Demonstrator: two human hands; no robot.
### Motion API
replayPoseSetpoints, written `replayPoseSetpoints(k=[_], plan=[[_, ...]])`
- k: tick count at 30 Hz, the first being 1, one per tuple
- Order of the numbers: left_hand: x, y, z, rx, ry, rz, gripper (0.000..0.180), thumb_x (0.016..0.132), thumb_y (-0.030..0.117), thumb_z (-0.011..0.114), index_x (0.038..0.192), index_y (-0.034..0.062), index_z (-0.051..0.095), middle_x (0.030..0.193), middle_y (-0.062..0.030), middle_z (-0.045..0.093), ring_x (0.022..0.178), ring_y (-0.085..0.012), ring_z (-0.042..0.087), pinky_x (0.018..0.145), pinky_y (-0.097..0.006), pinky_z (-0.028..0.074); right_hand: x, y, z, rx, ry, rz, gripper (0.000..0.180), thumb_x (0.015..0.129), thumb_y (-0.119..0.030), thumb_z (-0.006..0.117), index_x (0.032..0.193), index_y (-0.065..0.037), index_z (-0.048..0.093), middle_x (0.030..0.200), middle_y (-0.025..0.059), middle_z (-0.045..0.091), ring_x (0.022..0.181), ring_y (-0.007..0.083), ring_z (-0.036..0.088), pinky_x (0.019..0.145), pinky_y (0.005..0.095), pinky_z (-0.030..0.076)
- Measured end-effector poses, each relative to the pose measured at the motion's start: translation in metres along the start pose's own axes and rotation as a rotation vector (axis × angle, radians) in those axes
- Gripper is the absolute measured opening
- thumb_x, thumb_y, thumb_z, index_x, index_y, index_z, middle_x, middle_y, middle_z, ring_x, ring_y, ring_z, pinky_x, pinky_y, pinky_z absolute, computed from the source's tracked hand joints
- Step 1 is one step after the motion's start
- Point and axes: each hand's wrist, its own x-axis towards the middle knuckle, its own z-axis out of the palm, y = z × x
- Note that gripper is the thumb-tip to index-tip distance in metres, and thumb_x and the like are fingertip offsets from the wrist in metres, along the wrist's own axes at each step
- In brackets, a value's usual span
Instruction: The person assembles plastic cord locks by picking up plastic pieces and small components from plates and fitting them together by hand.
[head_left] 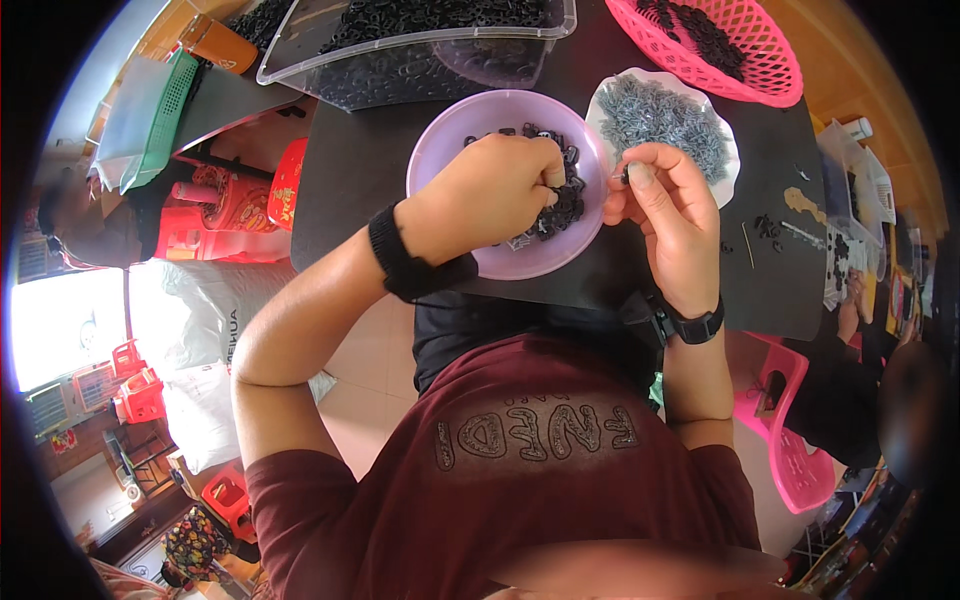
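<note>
My left hand (490, 195) is over a light purple bowl (440, 125), its fingers curled together at the small black plastic parts (570, 205) inside. What those fingers hold, if anything, is hidden. At the bowl's right side my right hand (672, 225) is raised, pinching a small black part (625, 174) between thumb and fingertips. Just beyond that hand lies a white scalloped plate (733, 150) heaped with small translucent grey-blue pieces (665, 122). A few clear pieces also show among the black parts near the bowl's front.
A clear plastic bin (420, 45) of black parts stands at the back, and a pink woven basket (780, 75) with more at the back right. Loose black bits (768, 228) and a thin stick (748, 245) lie on the dark table (350, 200). A pink chair (790, 440) stands at right.
</note>
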Motion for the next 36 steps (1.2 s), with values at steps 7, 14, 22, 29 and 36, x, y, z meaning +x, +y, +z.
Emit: replayPoseSetpoints(k=[7, 14, 22, 29, 36], plan=[[-0.04, 0.013, 0.0, -0.636, 0.102, -0.07, 0.013, 0.091, -0.001, 0.062, 0.104, -0.0034, 0.064, 0.093, -0.008, 0.069, 0.083, -0.0119, 0.066, 0.075, -0.026, 0.054, 0.002, -0.003, 0.01, -0.14, -0.159, 0.034, 0.016, 0.097, -0.007, 0.059, 0.111, 0.001, 0.063, 0.089, 0.0046, 0.067, 0.079, 0.0098, 0.063, 0.073, 0.0238, 0.052], [-0.06, 0.009, 0.006, -0.815, 0.266, -0.032, 0.023, 0.09, -0.003, 0.064, 0.112, -0.003, 0.055, 0.1, -0.0081, 0.067, 0.085, -0.0127, 0.065, 0.075, -0.026, 0.054, 0.006, -0.005, 0.027, -0.285, -0.24, 0.031, 0.014, 0.093, -0.004, 0.064, 0.106, 0.001, 0.068, 0.09, 0.0032, 0.068, 0.079, 0.0074, 0.062, 0.073, 0.0223, 0.051], [-0.069, 0.0, 0.011, -0.726, 0.361, 0.03, 0.02, 0.089, -0.004, 0.065, 0.107, -0.0026, 0.056, 0.096, -0.0073, 0.068, 0.084, -0.0111, 0.065, 0.075, -0.025, 0.054, 0.01, -0.006, 0.042, -0.353, -0.234, 0.09, 0.015, 0.091, -0.002, 0.066, 0.105, 0.001, 0.069, 0.089, 0.0034, 0.069, 0.078, 0.0083, 0.062, 0.072, 0.0226, 0.051], [-0.071, -0.005, 0.012, -0.689, 0.382, 0.051, 0.022, 0.085, -0.006, 0.067, 0.104, -0.0012, 0.057, 0.095, -0.0071, 0.069, 0.084, -0.0103, 0.066, 0.073, -0.025, 0.053, 0.012, -0.007, 0.051, -0.426, -0.25, 0.038, 0.013, 0.088, -0.001, 0.068, 0.101, 0.001, 0.071, 0.087, 0.0042, 0.069, 0.076, 0.009, 0.063, 0.069, 0.023, 0.051], [-0.072, -0.006, 0.013, -0.697, 0.391, 0.037, 0.02, 0.085, -0.006, 0.067, 0.102, -0.0009, 0.057, 0.092, -0.0071, 0.07, 0.081, -0.0106, 0.066, 0.07, -0.024, 0.053, 0.013, -0.007, 0.053, -0.489, -0.243, 0.004, 0.013, 0.087, -0.001, 0.069, 0.099, 0.001, 0.071, 0.088, 0.0055, 0.069, 0.075, 0.0096, 0.064, 0.068, 0.0228, 0.051]])
